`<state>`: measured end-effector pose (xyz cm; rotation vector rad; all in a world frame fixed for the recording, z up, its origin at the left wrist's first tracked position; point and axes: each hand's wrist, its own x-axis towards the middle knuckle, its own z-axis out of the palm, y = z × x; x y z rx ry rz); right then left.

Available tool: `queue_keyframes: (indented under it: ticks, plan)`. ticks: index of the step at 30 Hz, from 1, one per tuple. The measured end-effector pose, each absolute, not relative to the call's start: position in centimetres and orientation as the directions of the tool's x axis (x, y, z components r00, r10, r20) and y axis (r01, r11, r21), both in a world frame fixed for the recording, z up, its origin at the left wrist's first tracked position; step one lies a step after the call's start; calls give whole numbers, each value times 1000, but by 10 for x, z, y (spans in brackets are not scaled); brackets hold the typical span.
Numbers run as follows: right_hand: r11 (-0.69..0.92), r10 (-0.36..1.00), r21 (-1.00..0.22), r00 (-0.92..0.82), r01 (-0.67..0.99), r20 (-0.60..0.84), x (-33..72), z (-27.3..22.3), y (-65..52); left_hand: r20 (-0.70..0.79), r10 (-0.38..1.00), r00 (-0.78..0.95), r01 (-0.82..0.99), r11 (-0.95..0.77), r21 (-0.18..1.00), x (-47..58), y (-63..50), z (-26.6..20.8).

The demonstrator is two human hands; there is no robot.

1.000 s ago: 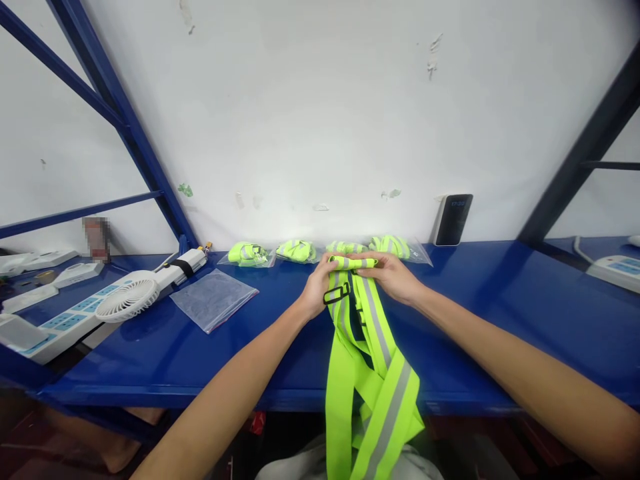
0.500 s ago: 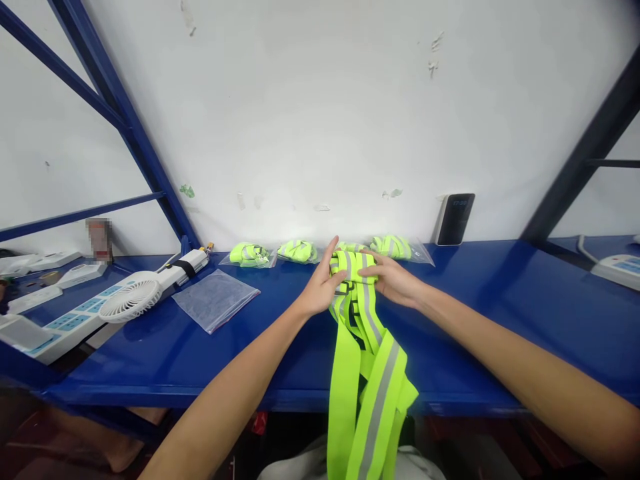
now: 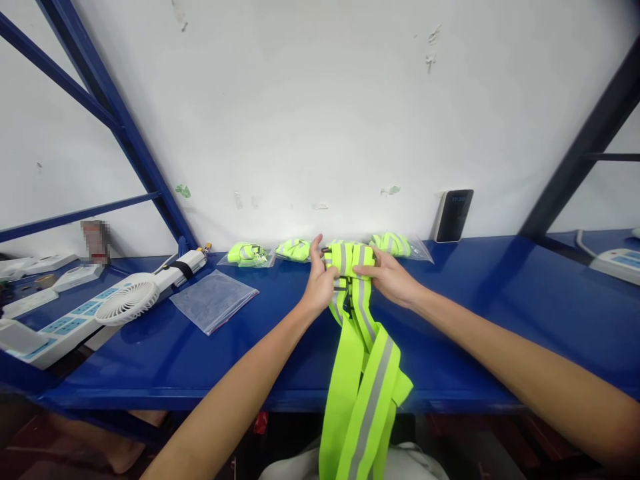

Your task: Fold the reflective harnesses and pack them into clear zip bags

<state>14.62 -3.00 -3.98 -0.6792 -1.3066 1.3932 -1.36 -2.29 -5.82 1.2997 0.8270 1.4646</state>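
1. Lying far to the left of the left hand point(image 3: 320, 283), a white power strip point(image 3: 70, 327) slants along the blue surface point(image 3: 480, 280), a small white fan point(image 3: 127, 303) overlapping it.
2. Nearer that hand, also on its left, a clear flat bag point(image 3: 215, 300) lies on the surface.
3. Beyond the left hand and to its left sit two yellow-green bundles point(image 3: 247, 253) in clear wrapping.
4. The left hand is closed on the left end of a folded strap point(image 3: 377, 373), thumb in front, one finger pointing up.
5. Between both hands, the strap's fold shows grey stripes; a partly covered black buckle point(image 3: 341, 288) is beside the left thumb, and loose lengths hang below the hands past the surface's near edge.
6. The right hand point(image 3: 390, 277) pinches the fold's right end.
7. Just beyond the right hand rests another wrapped bundle point(image 3: 391, 245).
8. Farther right of that hand, a black-faced clock point(image 3: 453, 215) stands by the wall point(image 3: 310, 120).
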Motion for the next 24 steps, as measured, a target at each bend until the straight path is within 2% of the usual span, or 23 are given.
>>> queue_keyframes:
  ticks: [2, 4, 10, 13, 19, 22, 24]
  plan:
    - [212, 929, -927, -231, -309, 290, 145, -37, -30, 223, 973, 52, -304, -197, 932, -11, -21, -59]
    - [264, 924, -916, -193, -302, 330, 147, -37, -28, 190, 973, 132, -336, -137, 932, -9, -20, -63]
    - [404, 890, -897, -147, -180, 431, 159, -43, -18, 285, 901, 326, -306, -185, 934, -14, -13, -72]
    - [391, 891, -897, -159, -206, 425, 159, -40, -21, 289, 893, 345, -321, -177, 930, -15, -10, -73]
    - [245, 923, -897, -194, -369, 332, 154, -31, -30, 293, 888, 354, -318, -180, 931, -16, -11, -70]
    - [243, 913, -906, -234, -347, 335, 154, -33, -31, 279, 884, 375, -255, -191, 948, -21, -12, -66]
    - [317, 890, -906, -242, -280, 386, 154, -36, -31, 272, 881, 387, -228, -194, 954, -25, -13, -63]
